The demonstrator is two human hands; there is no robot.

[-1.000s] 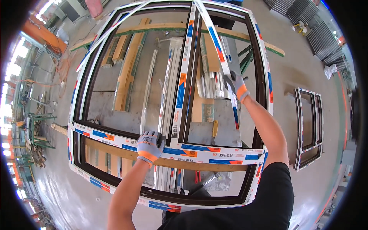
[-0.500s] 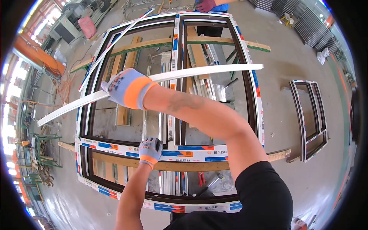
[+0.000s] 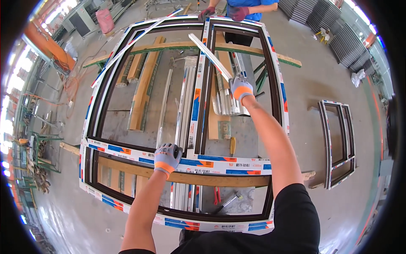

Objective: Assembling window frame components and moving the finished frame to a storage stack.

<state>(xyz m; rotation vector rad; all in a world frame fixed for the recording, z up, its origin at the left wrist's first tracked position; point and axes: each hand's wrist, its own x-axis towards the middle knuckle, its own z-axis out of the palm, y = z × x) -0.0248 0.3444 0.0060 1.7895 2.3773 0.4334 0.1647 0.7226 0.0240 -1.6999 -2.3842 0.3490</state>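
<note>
A large window frame (image 3: 196, 95) with dark inner edges and printed protective film lies flat before me. My left hand (image 3: 168, 157), in a grey and orange glove, curls its fingers over the frame's near crossbar. Over the right-hand opening, my right hand (image 3: 241, 86) is closed on one end of a white strip (image 3: 210, 57). That strip slants away to the far left, its other end above the central upright bar. A second long white strip (image 3: 137, 40) lies diagonally across the frame's far left corner.
Wooden beams (image 3: 177, 46) run under the frame. Long profiles and cardboard-wrapped pieces (image 3: 146, 84) lie below the openings. A co-worker's gloved hand (image 3: 239, 13) is at the far edge. To the right is a smaller frame (image 3: 338, 144); a brush (image 3: 228, 202) lies below the near opening.
My right hand has moved from the left opening to the right one, swinging the white strip to point away from me. The co-worker has come further into view. My left hand stays on the crossbar.
</note>
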